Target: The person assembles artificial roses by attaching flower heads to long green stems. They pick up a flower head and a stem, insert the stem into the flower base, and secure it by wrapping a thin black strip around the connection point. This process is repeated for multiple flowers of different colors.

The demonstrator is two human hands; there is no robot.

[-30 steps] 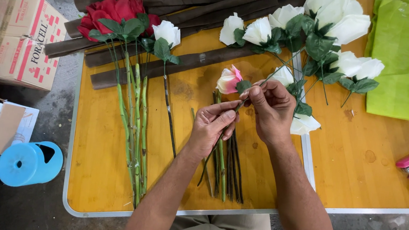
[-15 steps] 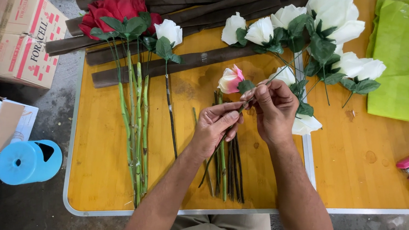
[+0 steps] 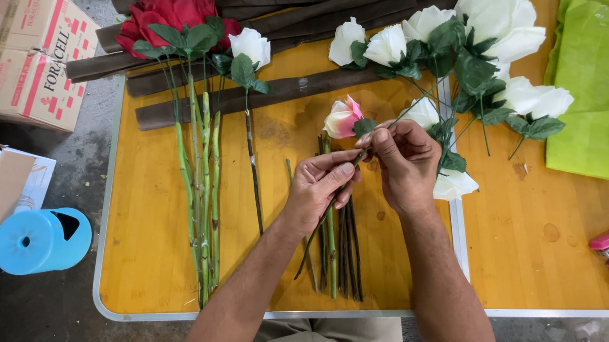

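over table (image 3: 173,182), both hands (image 3: 362,175) pinch pink rose (image 3: 343,117) stem.

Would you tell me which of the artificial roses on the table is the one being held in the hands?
The pink-and-cream rose, the only two-toned bloom; both hands pinch its stem, while the red roses and white roses lie untouched.

Both bare forearms rise from 6 o'clock and converge near the middle. The left hand (image 3: 320,188) lies palm down, thumb and forefinger pinched together, pointing to 1 o'clock. The right hand (image 3: 408,165) sits just beside it at 2 o'clock, fingers curled, fingertips (image 3: 378,142) meeting the left's.
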